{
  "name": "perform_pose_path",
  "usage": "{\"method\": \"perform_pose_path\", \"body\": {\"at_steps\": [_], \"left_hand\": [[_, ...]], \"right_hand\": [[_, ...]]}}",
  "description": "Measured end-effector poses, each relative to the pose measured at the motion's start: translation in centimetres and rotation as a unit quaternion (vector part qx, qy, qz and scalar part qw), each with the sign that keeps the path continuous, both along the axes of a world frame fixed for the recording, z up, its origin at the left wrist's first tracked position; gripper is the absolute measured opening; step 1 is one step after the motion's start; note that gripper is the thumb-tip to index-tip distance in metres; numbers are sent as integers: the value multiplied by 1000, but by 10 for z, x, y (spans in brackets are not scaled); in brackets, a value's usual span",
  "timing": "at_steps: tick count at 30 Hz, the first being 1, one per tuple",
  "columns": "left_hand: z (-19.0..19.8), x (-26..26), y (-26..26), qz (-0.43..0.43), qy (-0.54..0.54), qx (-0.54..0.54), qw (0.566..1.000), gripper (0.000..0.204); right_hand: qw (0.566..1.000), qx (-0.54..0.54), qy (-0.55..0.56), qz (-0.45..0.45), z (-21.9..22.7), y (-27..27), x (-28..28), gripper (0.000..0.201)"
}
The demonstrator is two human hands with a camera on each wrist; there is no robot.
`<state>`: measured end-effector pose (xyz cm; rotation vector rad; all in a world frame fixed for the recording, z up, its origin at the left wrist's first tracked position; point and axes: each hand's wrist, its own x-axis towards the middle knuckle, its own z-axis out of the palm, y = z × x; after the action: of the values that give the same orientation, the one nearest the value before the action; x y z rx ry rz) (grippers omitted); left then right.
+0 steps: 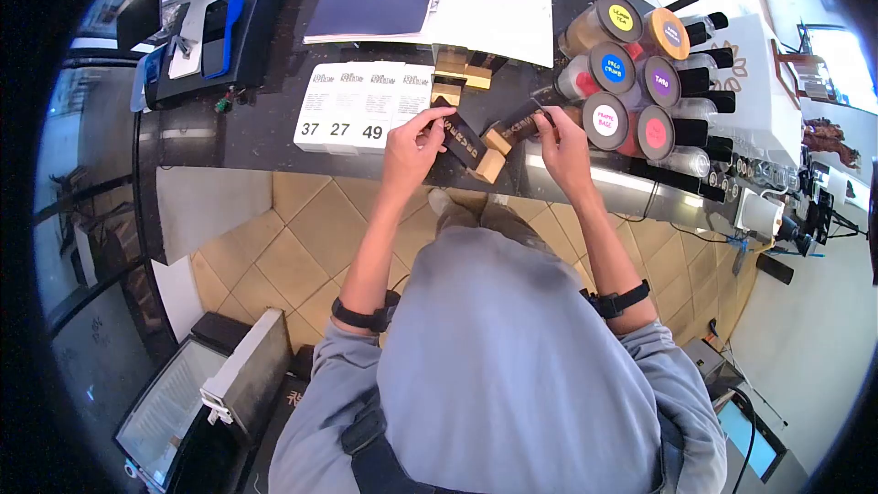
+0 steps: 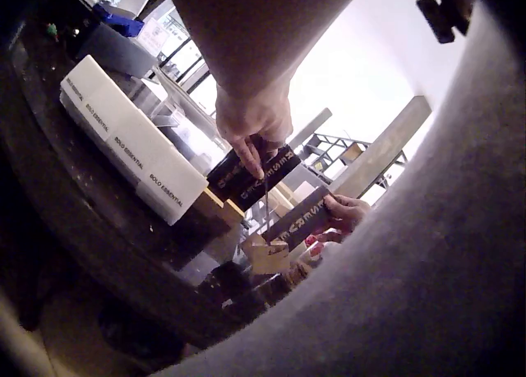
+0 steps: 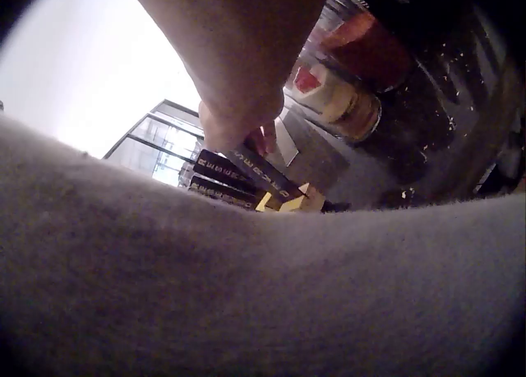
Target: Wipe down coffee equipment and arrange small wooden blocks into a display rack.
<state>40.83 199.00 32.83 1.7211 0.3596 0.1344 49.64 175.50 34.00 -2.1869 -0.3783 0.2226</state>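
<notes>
In the head view, my left hand (image 1: pixel 412 148) pinches the upper end of a black "RESERVED" sign (image 1: pixel 462 137) with a light wooden block base (image 1: pixel 490 166). My right hand (image 1: pixel 564 148) grips a second black sign (image 1: pixel 514 125), also lettered and set in a wooden block (image 1: pixel 497 140). The two signs lean toward each other, their bases close together near the counter's front edge. The left wrist view shows fingers of the left hand (image 2: pixel 255 122) pointing down on a sign seen edge-on. In the right wrist view, the right hand (image 3: pixel 234 122) holds its sign (image 3: pixel 267 173) at a slant.
More wooden-based signs (image 1: pixel 476 76) stand behind. A white box of numbered cards (image 1: pixel 352 119) sits left, with an open ring-bound menu (image 1: pixel 503 0) beyond. Several lidded jars (image 1: pixel 611 69) crowd the right. A tablet stand (image 1: pixel 189 46) is at far left.
</notes>
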Motion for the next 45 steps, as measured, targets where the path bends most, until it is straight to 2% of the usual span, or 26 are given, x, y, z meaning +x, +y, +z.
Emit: {"method": "perform_pose_path", "body": {"at_steps": [4, 6, 10, 12, 13, 15, 22, 35, 37, 39, 41, 42, 44, 45], "left_hand": [[2, -4, 1, 1, -25, 42, 999, 24], [3, -6, 3, 5, -74, 180, 981, 25], [8, -6, -4, -2, -87, 226, 970, 28], [16, -9, -9, -48, -7, 232, 972, 37], [18, -9, -10, -47, -9, 231, 972, 37], [20, -11, -11, -119, -58, 253, 958, 47], [30, -4, -7, -229, -21, 255, 939, 53], [9, 18, 10, -297, -76, 224, 925, 35], [8, 22, 11, -299, -108, 270, 909, 28], [10, 20, 6, -280, -109, 266, 916, 20], [12, 19, 3, -226, -141, 212, 940, 23], [15, 18, 0, -229, -142, 215, 939, 23], [24, 12, -8, -184, -69, 107, 975, 21], [28, 8, -12, -190, -69, 110, 973, 21]], "right_hand": [[992, -8, -119, 26, -8, -2, -3, 15], [993, -14, -119, 19, -9, -2, -5, 15], [996, -13, -87, 16, -3, 1, -8, 16], [996, -16, -84, 17, -4, 1, -9, 17], [997, -19, -77, 19, -5, 1, -11, 17], [996, -24, -80, 21, -5, 2, -13, 18], [996, -32, -86, 11, -6, 4, -18, 17], [996, -66, -53, -19, -3, -16, -40, 11], [998, -48, -47, -16, 0, -16, -47, 11], [998, -23, -53, -12, 1, -18, -51, 12], [998, -29, -63, 6, 0, -21, -53, 13], [998, -26, -64, 2, 1, -25, -55, 13], [998, -41, -44, -10, 6, -35, -62, 14], [998, -38, -44, -16, 13, -41, -66, 14]]}}
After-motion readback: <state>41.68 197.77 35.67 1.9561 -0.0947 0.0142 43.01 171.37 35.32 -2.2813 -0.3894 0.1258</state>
